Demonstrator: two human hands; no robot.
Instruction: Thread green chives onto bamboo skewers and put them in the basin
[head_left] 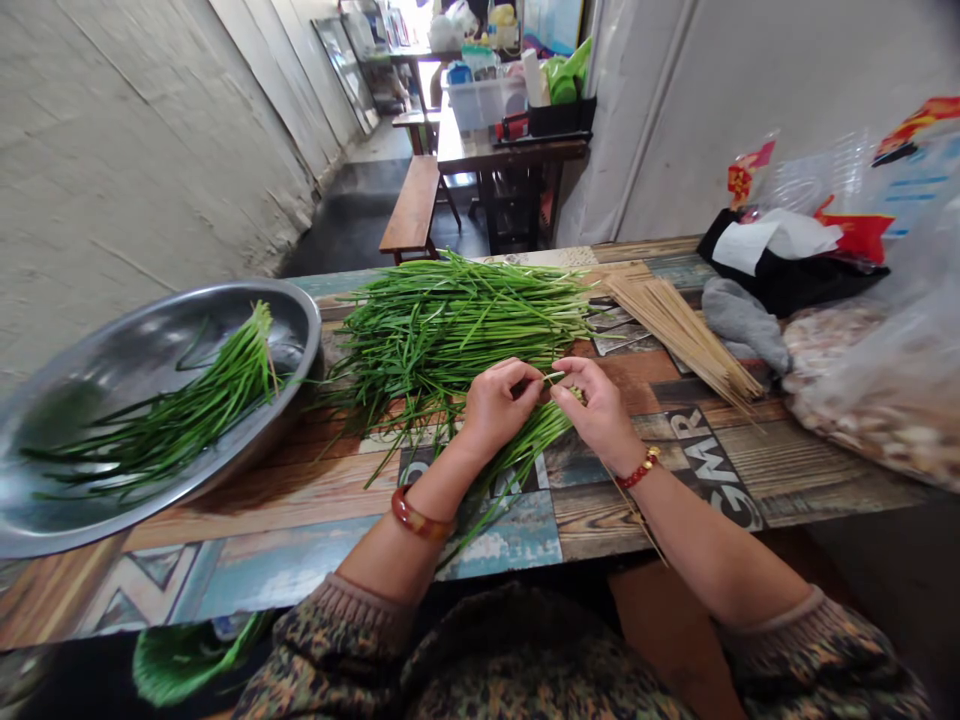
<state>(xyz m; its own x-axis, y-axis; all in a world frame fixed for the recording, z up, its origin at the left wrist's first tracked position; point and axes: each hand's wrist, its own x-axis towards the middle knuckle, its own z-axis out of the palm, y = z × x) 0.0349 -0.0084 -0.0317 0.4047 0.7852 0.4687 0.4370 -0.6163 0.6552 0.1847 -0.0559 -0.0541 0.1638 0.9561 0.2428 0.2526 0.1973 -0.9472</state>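
Note:
My left hand point(501, 402) is closed in a pinch on the end of a garlic chive stalk in front of me. Close by on the right, my right hand point(596, 412) is closed, its thumb and fingers pinching a thin bamboo skewer point(637, 515) that runs down under the wrist. A small bunch of garlic chives point(525, 450) hangs below both hands, pale ends near the right fingers. The fingers partly hide where stalk and skewer meet. Just beyond the hands lies a large heap of garlic chives point(457, 320), its white ends to the right.
A steel basin point(300, 325) on the left holds a bunch of chives point(187, 410). Loose bamboo skewers point(682, 330) lie right of the heap, beside a grey cloth point(742, 320) and a clear bag of pale pieces point(877, 390). A wooden bench point(412, 200) stands beyond.

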